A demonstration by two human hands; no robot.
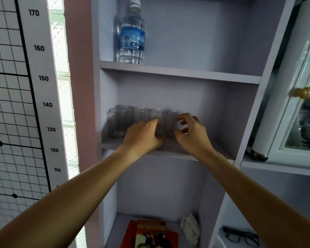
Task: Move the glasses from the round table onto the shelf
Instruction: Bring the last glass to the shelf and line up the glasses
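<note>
Several clear smoky glasses stand in a row on the middle shelf (pixel 200 154) of a pale lilac bookcase. The leftmost glass (pixel 117 122) stands at the front, with another one behind it. My left hand (pixel 143 136) is wrapped around a glass (pixel 157 116) near the middle of the row. The rightmost glass (pixel 172 120) stands just beside it. My right hand (pixel 191 134) is at that glass's right side with curled, spread fingers, its fingertips at or just off the glass. The round table is out of view.
A water bottle (pixel 132 36) stands on the shelf above. On the lower shelf lie a red book (pixel 149 233) and a crumpled cloth (pixel 190 226). Black spectacles (pixel 240 236) lie lower right. A glass-door cabinet (pixel 301 97) stands right, a height chart (pixel 43 77) left.
</note>
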